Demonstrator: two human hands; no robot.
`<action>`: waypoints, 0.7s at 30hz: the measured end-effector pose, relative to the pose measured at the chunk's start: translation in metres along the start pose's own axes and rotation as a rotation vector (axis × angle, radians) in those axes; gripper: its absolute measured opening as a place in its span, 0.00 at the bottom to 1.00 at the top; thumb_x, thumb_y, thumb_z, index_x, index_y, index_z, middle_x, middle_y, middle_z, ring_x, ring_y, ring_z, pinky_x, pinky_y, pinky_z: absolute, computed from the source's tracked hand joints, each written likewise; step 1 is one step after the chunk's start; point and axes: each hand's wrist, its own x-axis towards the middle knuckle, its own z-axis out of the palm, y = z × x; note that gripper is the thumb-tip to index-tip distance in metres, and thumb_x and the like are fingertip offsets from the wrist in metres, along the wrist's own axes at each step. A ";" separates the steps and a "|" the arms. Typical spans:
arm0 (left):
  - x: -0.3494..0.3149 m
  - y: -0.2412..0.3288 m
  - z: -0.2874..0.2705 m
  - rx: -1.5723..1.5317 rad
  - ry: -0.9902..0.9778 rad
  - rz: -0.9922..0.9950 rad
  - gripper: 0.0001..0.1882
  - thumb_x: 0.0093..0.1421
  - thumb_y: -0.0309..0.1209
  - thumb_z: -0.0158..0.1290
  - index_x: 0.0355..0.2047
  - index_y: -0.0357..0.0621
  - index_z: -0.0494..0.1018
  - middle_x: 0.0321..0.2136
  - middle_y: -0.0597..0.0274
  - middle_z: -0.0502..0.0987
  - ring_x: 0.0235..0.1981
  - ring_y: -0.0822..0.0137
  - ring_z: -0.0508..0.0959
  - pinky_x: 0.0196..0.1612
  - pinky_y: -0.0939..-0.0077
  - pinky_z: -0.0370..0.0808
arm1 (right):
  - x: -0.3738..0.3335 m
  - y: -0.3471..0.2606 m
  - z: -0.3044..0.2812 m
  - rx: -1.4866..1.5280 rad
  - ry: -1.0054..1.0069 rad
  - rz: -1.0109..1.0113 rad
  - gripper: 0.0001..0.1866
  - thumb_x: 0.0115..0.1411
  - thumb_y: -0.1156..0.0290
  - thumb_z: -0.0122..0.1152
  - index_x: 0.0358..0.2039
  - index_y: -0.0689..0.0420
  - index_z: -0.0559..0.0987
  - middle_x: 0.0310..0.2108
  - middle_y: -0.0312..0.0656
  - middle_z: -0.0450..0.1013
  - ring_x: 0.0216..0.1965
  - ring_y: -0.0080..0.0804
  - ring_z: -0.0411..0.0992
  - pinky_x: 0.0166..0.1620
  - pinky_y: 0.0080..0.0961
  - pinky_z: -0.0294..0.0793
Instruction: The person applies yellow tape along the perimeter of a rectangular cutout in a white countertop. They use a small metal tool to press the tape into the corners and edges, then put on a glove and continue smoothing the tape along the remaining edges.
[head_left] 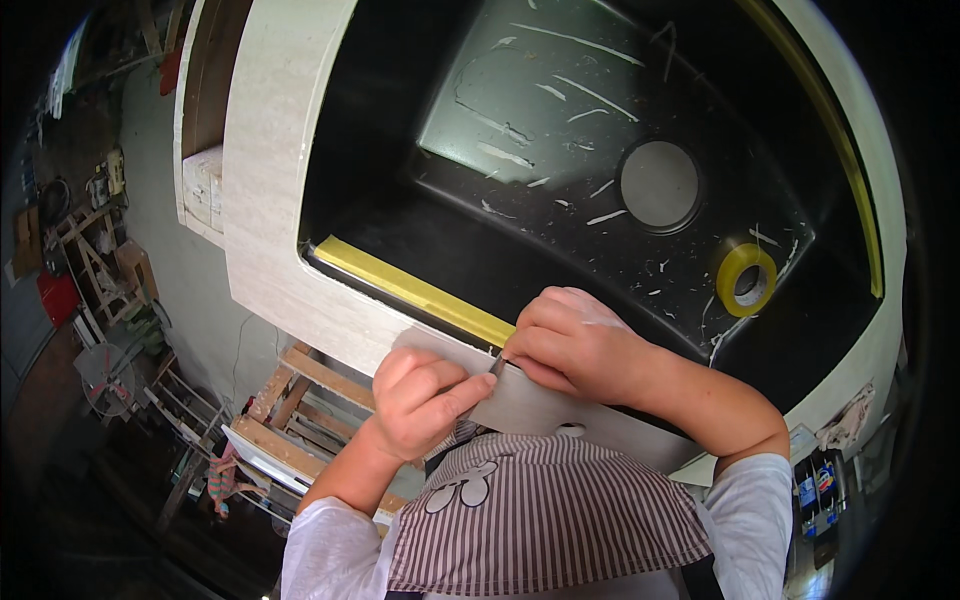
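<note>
A strip of yellow tape [410,290] runs along the near inner edge of the black sink [400,235], set in a pale stone-look countertop [270,160]. My right hand [575,345] is closed in a pinch at the strip's right end, its fingertips at the sink edge. Just left of it, over the counter's front rim, my left hand [418,400] is curled with thumb and index finger together. A small, thin dark blade-like piece [497,366] shows between both hands' fingertips. What else the fingers hold is hidden.
A roll of yellow tape [746,280] lies in the sink beside the round drain hole [659,186]. White scraps [595,98] litter the basin. Another tape strip [845,150] follows the right edge. Left stand wooden frames [325,375] and a fan [110,380].
</note>
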 end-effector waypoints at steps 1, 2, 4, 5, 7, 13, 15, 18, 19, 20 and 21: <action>0.000 -0.001 0.000 0.003 0.006 -0.004 0.19 0.43 0.26 0.69 0.39 0.49 0.85 0.30 0.69 0.78 0.30 0.66 0.74 0.32 0.73 0.71 | 0.001 0.001 0.001 0.000 0.004 -0.003 0.08 0.56 0.72 0.69 0.37 0.54 0.82 0.35 0.38 0.73 0.39 0.40 0.72 0.43 0.37 0.72; 0.000 -0.002 -0.001 0.003 0.010 -0.008 0.19 0.43 0.26 0.70 0.39 0.49 0.85 0.30 0.69 0.78 0.30 0.66 0.74 0.32 0.73 0.71 | 0.003 0.001 0.002 0.001 0.008 -0.007 0.08 0.56 0.72 0.69 0.37 0.55 0.82 0.35 0.38 0.73 0.39 0.39 0.72 0.43 0.37 0.72; 0.000 -0.004 -0.002 0.003 0.020 -0.018 0.19 0.42 0.26 0.70 0.38 0.49 0.85 0.29 0.69 0.78 0.30 0.65 0.74 0.32 0.73 0.71 | 0.006 0.001 0.003 -0.008 0.008 -0.012 0.08 0.55 0.72 0.69 0.37 0.55 0.82 0.35 0.38 0.73 0.39 0.39 0.72 0.43 0.37 0.72; 0.000 -0.005 -0.002 0.004 0.021 -0.020 0.19 0.42 0.25 0.70 0.38 0.48 0.85 0.29 0.69 0.78 0.30 0.65 0.74 0.32 0.73 0.71 | 0.008 0.001 0.003 -0.012 0.008 -0.015 0.08 0.55 0.73 0.69 0.37 0.55 0.82 0.35 0.38 0.73 0.39 0.39 0.72 0.43 0.37 0.72; 0.001 -0.007 -0.004 0.003 0.024 -0.024 0.19 0.41 0.25 0.70 0.38 0.48 0.85 0.29 0.69 0.78 0.30 0.65 0.74 0.32 0.73 0.71 | 0.011 0.002 0.005 -0.019 0.014 -0.021 0.09 0.55 0.73 0.69 0.37 0.55 0.81 0.35 0.37 0.73 0.39 0.39 0.72 0.44 0.36 0.72; 0.000 -0.015 -0.011 0.007 0.039 -0.046 0.20 0.40 0.24 0.71 0.37 0.48 0.85 0.29 0.68 0.78 0.31 0.64 0.75 0.33 0.73 0.71 | 0.022 0.003 0.010 -0.030 0.034 -0.038 0.09 0.54 0.73 0.69 0.36 0.55 0.81 0.34 0.37 0.73 0.39 0.39 0.72 0.43 0.36 0.72; 0.001 -0.019 -0.012 0.021 0.057 -0.026 0.18 0.42 0.26 0.69 0.37 0.47 0.85 0.29 0.69 0.78 0.30 0.65 0.75 0.32 0.72 0.71 | 0.026 0.003 0.011 -0.032 0.042 -0.039 0.09 0.54 0.73 0.69 0.36 0.55 0.81 0.34 0.37 0.73 0.39 0.39 0.72 0.43 0.36 0.72; 0.002 -0.022 -0.014 0.024 0.057 -0.015 0.17 0.43 0.28 0.69 0.37 0.47 0.85 0.29 0.70 0.78 0.30 0.66 0.75 0.31 0.72 0.71 | 0.029 0.002 0.011 -0.037 0.039 -0.035 0.09 0.54 0.73 0.69 0.36 0.55 0.81 0.34 0.37 0.73 0.39 0.39 0.72 0.43 0.36 0.72; 0.002 -0.022 -0.014 0.022 0.053 -0.015 0.17 0.43 0.28 0.69 0.37 0.47 0.85 0.29 0.69 0.78 0.30 0.66 0.75 0.32 0.72 0.71 | 0.029 0.002 0.012 -0.038 0.036 -0.030 0.09 0.54 0.73 0.69 0.36 0.55 0.81 0.34 0.36 0.73 0.39 0.39 0.72 0.43 0.36 0.72; 0.003 -0.023 -0.015 0.021 0.053 -0.013 0.16 0.43 0.28 0.69 0.37 0.47 0.86 0.29 0.69 0.78 0.30 0.66 0.75 0.32 0.72 0.71 | 0.029 0.002 0.012 -0.040 0.034 -0.025 0.08 0.54 0.73 0.69 0.36 0.55 0.81 0.34 0.36 0.73 0.38 0.39 0.72 0.43 0.36 0.72; 0.004 -0.023 -0.015 0.019 0.053 -0.010 0.16 0.43 0.28 0.68 0.36 0.47 0.86 0.29 0.69 0.78 0.30 0.66 0.75 0.32 0.72 0.71 | 0.029 0.002 0.012 -0.035 0.036 -0.023 0.08 0.54 0.73 0.69 0.35 0.54 0.81 0.34 0.36 0.73 0.38 0.39 0.72 0.43 0.36 0.72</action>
